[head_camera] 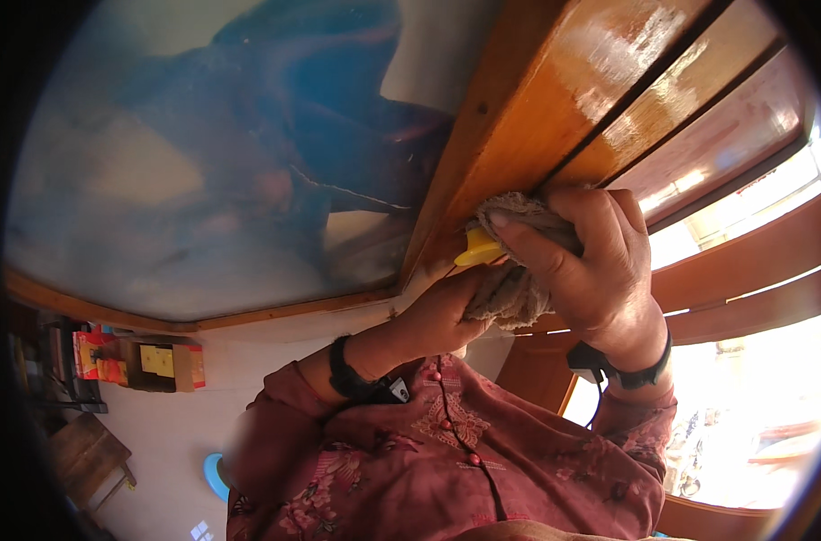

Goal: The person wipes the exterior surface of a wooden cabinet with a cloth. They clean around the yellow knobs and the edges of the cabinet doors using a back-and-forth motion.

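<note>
My right hand (596, 260) grips a crumpled grey-brown cloth (518, 203) against the varnished wooden edge (518, 135) of a framed glass panel (248, 162). Lower and to its left, my left hand (448, 308) closes around a hanging part of the same cloth; its fingertips are hidden. Between the two hands a yellow plastic piece (479, 249) pokes out, mostly covered, so what it is and which hand bears it cannot be told. The wood beyond the cloth has shiny, wet-looking patches.
An open red cardboard box (160, 365) stands at the left, near a wooden stool (89, 456) on the pale floor (160, 433). Part of a blue round thing (214, 477) shows beside my sleeve. At the right, brown wooden slats (742, 270) cross a bright opening.
</note>
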`<control>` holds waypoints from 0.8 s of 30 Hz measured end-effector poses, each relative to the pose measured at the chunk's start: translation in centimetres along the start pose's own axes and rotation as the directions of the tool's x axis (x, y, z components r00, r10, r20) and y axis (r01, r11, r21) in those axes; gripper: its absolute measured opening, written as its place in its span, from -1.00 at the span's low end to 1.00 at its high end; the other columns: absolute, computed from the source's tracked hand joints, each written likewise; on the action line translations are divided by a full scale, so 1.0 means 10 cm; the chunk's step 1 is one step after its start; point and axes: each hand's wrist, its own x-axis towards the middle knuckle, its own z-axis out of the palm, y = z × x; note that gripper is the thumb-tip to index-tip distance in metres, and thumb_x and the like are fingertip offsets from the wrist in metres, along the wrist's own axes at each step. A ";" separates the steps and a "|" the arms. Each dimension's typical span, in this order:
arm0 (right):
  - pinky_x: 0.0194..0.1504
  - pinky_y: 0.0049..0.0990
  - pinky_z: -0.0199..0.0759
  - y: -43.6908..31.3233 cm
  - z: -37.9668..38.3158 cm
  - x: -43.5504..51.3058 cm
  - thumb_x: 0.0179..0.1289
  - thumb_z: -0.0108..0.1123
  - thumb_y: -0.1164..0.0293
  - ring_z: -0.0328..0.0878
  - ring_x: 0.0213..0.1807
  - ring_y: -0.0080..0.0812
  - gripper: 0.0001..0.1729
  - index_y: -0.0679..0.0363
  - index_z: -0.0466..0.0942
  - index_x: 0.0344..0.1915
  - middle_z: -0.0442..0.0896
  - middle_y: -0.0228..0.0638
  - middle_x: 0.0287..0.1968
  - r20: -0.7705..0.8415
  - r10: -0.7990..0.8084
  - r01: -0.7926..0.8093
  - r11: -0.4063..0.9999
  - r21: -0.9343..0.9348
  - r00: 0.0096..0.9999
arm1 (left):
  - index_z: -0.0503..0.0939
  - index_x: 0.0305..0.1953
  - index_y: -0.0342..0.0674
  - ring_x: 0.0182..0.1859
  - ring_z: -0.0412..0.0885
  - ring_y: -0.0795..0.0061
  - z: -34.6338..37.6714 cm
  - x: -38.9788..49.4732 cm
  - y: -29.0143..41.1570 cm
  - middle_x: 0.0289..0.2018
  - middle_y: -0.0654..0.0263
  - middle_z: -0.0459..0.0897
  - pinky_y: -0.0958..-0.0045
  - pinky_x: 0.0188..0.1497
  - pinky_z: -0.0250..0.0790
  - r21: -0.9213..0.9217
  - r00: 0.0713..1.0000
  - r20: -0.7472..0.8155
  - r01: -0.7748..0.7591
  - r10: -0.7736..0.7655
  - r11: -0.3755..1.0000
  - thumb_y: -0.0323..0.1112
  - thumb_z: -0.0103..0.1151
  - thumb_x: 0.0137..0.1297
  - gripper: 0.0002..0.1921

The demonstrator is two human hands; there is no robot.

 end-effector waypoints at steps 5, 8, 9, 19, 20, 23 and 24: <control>-0.38 -0.39 0.44 -0.02 -0.22 0.11 -0.06 0.39 0.39 0.56 -0.45 -0.28 -0.55 0.00 0.74 -0.05 0.54 -0.38 -0.38 0.285 0.137 -0.180 0.975 0.128 0.949 | 0.38 0.38 -0.28 0.33 0.53 0.13 -0.02 0.03 0.05 0.24 0.07 0.56 0.24 0.39 0.35 0.070 0.996 -0.044 -0.076 0.079 0.995 -0.62 0.24 0.21 -0.34; -0.41 -0.30 0.47 0.03 -0.29 0.21 -0.03 0.44 0.33 0.63 -0.47 -0.17 -0.60 0.09 0.69 -0.10 0.61 -0.28 -0.47 0.420 0.136 -0.269 0.923 0.276 0.897 | 0.40 0.37 -0.20 0.33 0.53 0.14 -0.09 0.03 0.07 0.26 0.10 0.56 0.25 0.39 0.34 0.038 1.000 0.014 -0.025 0.024 0.999 -0.65 0.29 0.14 -0.29; -0.42 -0.28 0.47 0.05 -0.31 0.24 0.01 0.41 0.39 0.63 -0.48 -0.13 -0.63 0.13 0.69 -0.10 0.64 -0.23 -0.47 0.483 0.129 -0.285 0.922 0.264 0.866 | 0.41 0.37 -0.17 0.33 0.53 0.15 -0.10 0.03 0.07 0.26 0.11 0.55 0.25 0.39 0.34 0.006 0.999 0.036 -0.005 0.005 1.000 -0.66 0.31 0.12 -0.28; -0.44 -0.27 0.43 0.01 -0.41 0.35 -0.01 0.35 0.52 0.56 -0.52 -0.13 -0.61 0.19 0.69 -0.08 0.63 -0.21 -0.49 0.548 0.090 -0.218 0.961 0.173 0.832 | 0.44 0.34 -0.19 0.25 0.57 0.10 -0.11 -0.08 0.13 0.19 0.10 0.58 0.26 0.32 0.38 0.090 0.995 -0.048 -0.082 0.087 0.993 -0.67 0.32 0.10 -0.29; -0.44 -0.28 0.42 0.01 -0.43 0.34 -0.04 0.36 0.52 0.53 -0.53 -0.16 -0.58 0.17 0.69 -0.07 0.61 -0.24 -0.49 0.451 0.063 -0.154 0.974 0.167 0.890 | 0.43 0.34 -0.20 0.25 0.57 0.10 -0.12 -0.10 0.15 0.18 0.09 0.59 0.26 0.32 0.38 0.064 0.997 -0.038 -0.066 0.069 0.996 -0.66 0.32 0.11 -0.30; -0.39 -0.36 0.36 0.04 -0.40 0.31 -0.17 0.39 0.43 0.45 -0.47 -0.31 -0.42 0.04 0.69 0.01 0.45 -0.39 -0.43 0.255 -0.119 0.118 0.993 0.019 0.960 | 0.42 0.37 -0.20 0.24 0.58 0.12 -0.13 -0.11 0.20 0.15 0.08 0.61 0.27 0.32 0.39 0.023 0.992 -0.093 -0.085 0.087 0.996 -0.64 0.31 0.14 -0.29; -0.37 -0.37 0.36 0.06 -0.36 0.30 -0.18 0.39 0.42 0.46 -0.44 -0.32 -0.40 0.01 0.69 0.02 0.43 -0.40 -0.42 0.245 -0.195 0.211 0.977 -0.042 0.950 | 0.41 0.39 -0.19 0.24 0.59 0.13 -0.13 -0.10 0.21 0.14 0.08 0.62 0.27 0.32 0.39 -0.028 0.994 -0.097 -0.056 0.053 0.998 -0.63 0.31 0.15 -0.29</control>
